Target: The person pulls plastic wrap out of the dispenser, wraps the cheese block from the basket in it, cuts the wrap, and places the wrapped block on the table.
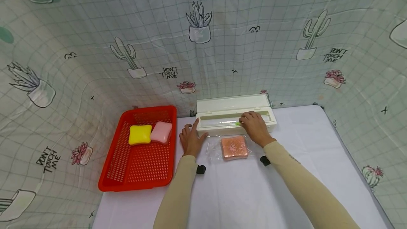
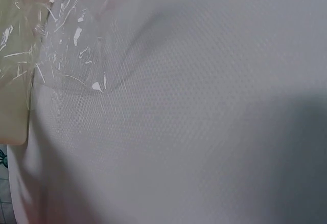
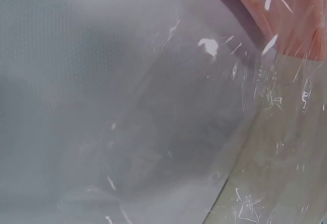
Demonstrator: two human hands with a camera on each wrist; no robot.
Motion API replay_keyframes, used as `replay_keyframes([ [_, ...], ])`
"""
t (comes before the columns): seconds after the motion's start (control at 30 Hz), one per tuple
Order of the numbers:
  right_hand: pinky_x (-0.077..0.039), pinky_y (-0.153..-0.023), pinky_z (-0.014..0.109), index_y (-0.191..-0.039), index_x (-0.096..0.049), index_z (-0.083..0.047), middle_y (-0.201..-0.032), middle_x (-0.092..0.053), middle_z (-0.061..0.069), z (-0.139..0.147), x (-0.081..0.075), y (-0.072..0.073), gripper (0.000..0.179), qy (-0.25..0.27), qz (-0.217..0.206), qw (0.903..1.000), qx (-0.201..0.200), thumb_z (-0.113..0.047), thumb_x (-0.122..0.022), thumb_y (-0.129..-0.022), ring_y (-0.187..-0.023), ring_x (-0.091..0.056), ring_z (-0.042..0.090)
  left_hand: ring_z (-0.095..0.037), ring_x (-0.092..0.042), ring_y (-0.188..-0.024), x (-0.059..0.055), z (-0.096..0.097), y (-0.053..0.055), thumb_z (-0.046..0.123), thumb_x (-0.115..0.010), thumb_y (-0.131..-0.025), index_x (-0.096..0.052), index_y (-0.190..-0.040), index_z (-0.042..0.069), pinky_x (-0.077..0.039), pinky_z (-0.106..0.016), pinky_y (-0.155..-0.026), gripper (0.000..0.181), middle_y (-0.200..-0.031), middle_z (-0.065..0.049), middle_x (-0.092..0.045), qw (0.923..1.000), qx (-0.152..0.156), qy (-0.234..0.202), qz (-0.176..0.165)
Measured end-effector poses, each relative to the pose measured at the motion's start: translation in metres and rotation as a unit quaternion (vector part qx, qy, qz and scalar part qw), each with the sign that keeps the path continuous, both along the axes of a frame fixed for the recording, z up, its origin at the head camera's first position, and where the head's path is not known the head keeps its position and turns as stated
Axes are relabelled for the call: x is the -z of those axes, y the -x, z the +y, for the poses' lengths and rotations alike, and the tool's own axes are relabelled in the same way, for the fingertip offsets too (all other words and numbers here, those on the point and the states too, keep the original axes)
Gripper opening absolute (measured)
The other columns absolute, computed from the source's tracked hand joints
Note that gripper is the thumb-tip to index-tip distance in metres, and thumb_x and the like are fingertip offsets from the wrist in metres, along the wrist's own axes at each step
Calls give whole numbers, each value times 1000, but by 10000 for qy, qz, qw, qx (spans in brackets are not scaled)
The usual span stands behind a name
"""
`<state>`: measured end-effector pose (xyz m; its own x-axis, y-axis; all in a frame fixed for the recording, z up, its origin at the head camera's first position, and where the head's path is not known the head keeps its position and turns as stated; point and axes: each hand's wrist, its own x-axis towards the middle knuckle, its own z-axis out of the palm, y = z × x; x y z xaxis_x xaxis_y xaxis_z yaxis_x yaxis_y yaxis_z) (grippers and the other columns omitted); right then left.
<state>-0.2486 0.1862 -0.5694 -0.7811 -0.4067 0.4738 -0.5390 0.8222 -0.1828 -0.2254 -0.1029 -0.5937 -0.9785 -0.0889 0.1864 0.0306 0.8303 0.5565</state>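
Observation:
A long cream plastic-wrap dispenser [image 1: 219,130] lies at the back of the table with its lid [image 1: 233,103] raised. My left hand [image 1: 191,140] touches its left end, fingers spread and thumb near the front corner. At the right part of the trough, my right hand [image 1: 255,128] pinches a small bright green slide cutter [image 1: 237,123], mostly hidden by the fingers. Clear plastic wrap [image 1: 213,147] hangs from the dispenser's front onto the table. A salmon-coloured square block [image 1: 234,147] lies with this wrap; in the right wrist view, film shines over the block [image 3: 299,17].
To the left stands a red plastic basket [image 1: 146,169] holding a yellow pillow-shaped block [image 1: 140,134] and a pink one [image 1: 161,132]. A white cloth [image 1: 232,193] covers the table. Patterned fabric [image 1: 222,56] walls rise behind and at both sides.

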Motion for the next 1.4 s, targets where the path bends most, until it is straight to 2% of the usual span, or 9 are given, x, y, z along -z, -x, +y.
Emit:
replay_keyframes([
  [0.2,-46,-103,55,-106,-74,-4,-114,-69,14,22,5,-4,11,86,192,9997,157,-9,-75,-96,-115,-61,38,-41,-45,-129,0,-3,-1,38,-81,-93,-44,-162,24,-32,-57,-108,79,-141,-24,-49,9999,88,60,39],
  [0.37,-45,-101,58,-105,-75,-1,-112,-70,16,60,11,-10,14,263,214,9979,556,-4,-78,-92,-114,-60,40,-41,-46,-127,1,-10,-4,36,-82,-93,-45,-161,23,-33,-57,-108,78,-139,-23,-49,9998,-59,98,134],
  [0.5,-46,-100,59,-106,-75,0,-110,-71,16,78,13,-13,15,264,165,9979,575,-3,-78,-92,-114,-60,41,-42,-46,-126,4,-14,-5,35,-82,-93,-45,-162,23,-32,-57,-108,79,-139,-24,-49,9998,-99,80,123],
  [0.77,-48,-95,59,-102,-75,-1,-106,-71,16,93,12,-15,13,255,483,9977,399,-2,-80,-90,-108,-62,42,-41,-47,-126,7,-13,-5,37,-81,-94,-44,-162,24,-34,-57,-106,79,-139,-23,-50,9999,4,134,90],
  [1.2,-48,-95,58,-105,-76,0,-106,-72,16,108,10,-21,17,278,438,9979,391,0,-80,-89,-107,-63,40,-40,-47,-124,7,-8,-4,38,-81,-93,-43,-163,26,-33,-56,-107,80,-137,-22,-50,9999,123,82,40],
  [1.4,-48,-94,57,-105,-75,0,-106,-72,16,116,12,-23,17,94,498,9977,440,-1,-79,-89,-106,-63,40,-38,-47,-123,8,-6,-2,39,-81,-93,-43,-163,27,-34,-55,-107,81,-136,-20,-51,9998,149,108,31],
])
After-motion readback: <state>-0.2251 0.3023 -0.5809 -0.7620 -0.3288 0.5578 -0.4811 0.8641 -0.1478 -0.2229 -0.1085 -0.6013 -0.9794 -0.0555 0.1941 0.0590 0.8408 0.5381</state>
